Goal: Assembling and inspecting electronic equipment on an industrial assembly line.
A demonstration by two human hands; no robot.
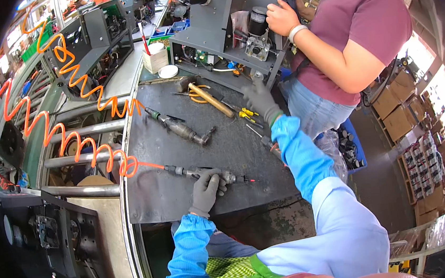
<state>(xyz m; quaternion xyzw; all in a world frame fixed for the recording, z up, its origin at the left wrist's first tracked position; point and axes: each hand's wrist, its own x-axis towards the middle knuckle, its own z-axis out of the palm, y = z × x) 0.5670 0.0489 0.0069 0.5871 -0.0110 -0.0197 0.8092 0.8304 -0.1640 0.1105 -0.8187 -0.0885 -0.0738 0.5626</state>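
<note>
My left hand (207, 192), in a grey glove, is closed round the body of an air screwdriver (229, 177) lying on the dark work mat (159, 203). An orange coiled hose runs to this tool. My right hand (261, 102), also gloved, reaches forward with fingers stretched out, slightly blurred, near the front edge of a grey machine housing (208, 31). Whether it touches the housing I cannot tell. Beside it lie yellow-handled pliers (248, 114) and a tan rod-like handle (211, 100). A second air tool with an angled head (179, 128) rests farther left.
A co-worker (346, 38) stands at the right, hands at the housing's black cylinder (258, 20). Orange coiled hoses (67, 57) hang across the left over a roller conveyor (84, 159). A white container (155, 57) stands behind the mat. A blue bin (358, 151) sits lower right.
</note>
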